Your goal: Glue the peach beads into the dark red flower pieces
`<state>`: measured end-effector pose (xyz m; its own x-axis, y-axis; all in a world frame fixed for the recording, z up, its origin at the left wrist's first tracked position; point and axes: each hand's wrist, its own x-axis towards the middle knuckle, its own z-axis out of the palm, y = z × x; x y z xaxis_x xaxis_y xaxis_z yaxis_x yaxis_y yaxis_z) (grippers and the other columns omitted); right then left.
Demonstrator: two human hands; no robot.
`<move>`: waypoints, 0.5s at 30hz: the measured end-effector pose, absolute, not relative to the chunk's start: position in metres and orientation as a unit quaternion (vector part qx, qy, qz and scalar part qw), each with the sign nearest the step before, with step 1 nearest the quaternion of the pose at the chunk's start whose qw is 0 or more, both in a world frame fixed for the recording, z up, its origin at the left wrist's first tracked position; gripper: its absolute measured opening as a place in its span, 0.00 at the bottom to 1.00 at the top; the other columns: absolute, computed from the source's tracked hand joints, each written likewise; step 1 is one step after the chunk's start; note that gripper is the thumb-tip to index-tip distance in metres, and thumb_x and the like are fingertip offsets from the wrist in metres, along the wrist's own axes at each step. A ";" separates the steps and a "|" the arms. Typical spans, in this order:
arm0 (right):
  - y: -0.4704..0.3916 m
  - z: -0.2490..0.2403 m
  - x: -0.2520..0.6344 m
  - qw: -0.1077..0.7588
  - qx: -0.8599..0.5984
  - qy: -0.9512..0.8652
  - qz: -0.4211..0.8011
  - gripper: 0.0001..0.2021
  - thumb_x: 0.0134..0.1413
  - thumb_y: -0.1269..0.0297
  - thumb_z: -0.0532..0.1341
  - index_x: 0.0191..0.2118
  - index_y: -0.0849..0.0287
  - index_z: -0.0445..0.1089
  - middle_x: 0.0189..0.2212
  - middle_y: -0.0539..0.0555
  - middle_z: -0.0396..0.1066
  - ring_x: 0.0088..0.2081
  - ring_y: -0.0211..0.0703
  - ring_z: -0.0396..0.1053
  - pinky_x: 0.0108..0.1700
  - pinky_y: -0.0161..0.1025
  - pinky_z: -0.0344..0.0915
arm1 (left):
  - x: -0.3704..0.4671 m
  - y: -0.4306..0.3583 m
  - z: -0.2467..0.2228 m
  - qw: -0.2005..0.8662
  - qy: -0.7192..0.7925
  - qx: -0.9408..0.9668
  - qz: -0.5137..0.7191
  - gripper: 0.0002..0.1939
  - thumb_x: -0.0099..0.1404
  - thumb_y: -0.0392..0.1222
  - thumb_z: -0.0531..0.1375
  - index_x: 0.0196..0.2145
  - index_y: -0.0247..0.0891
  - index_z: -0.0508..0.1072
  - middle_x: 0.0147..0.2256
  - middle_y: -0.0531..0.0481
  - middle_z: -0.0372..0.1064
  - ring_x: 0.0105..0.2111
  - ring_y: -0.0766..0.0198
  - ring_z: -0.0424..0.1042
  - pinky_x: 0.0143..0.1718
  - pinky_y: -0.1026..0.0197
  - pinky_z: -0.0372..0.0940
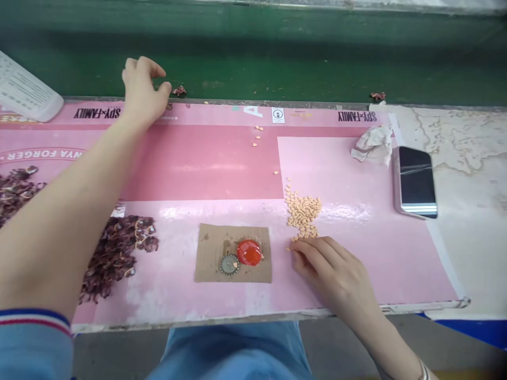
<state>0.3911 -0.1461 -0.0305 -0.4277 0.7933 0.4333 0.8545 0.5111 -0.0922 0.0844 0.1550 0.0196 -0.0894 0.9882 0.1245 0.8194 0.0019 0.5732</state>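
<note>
The right hand rests on the pink mat, fingertips pinched narrow at the near end of the pile of pale tan pieces, just right of the cardboard square (it carries a red cap and a metal cap). Far left of the cardboard, the left hand reaches the desk's back edge, its grip loosely curled beside a dark red scrap; nothing visibly held.
</note>
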 end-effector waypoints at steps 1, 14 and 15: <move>-0.146 -0.033 0.392 0.223 -0.489 -0.840 -0.071 0.04 0.69 0.74 0.61 0.41 0.61 0.72 0.31 0.51 0.78 0.33 0.40 0.73 0.39 0.37 0.71 | 0.078 0.149 0.023 0.156 0.689 0.661 0.254 0.16 0.72 0.42 0.62 0.29 0.36 0.62 0.28 0.63 0.53 0.42 0.84 0.61 0.46 0.80 0.63; -0.150 -0.036 0.394 0.327 -0.490 -0.807 -0.029 0.09 0.61 0.78 0.67 0.42 0.56 0.75 0.32 0.51 0.80 0.31 0.39 0.76 0.34 0.37 0.74 | 0.012 -0.065 0.020 0.104 0.542 0.830 0.081 0.18 0.74 0.53 0.56 0.45 0.39 0.81 0.43 0.43 0.79 0.46 0.47 0.71 0.58 0.43 0.61; -0.150 -0.034 0.389 0.348 -0.496 -0.796 -0.005 0.10 0.61 0.79 0.66 0.42 0.56 0.75 0.32 0.51 0.80 0.31 0.39 0.77 0.32 0.37 0.73 | 0.014 -0.077 0.017 0.100 0.548 0.827 0.073 0.18 0.75 0.51 0.54 0.47 0.39 0.80 0.46 0.41 0.78 0.48 0.44 0.70 0.58 0.43 0.60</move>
<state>0.3891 -0.1504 -0.0340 -0.2658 0.7862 0.5579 0.7931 0.5074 -0.3371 0.0136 -0.0766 0.0169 0.3893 0.9210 0.0118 0.8916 -0.3800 0.2464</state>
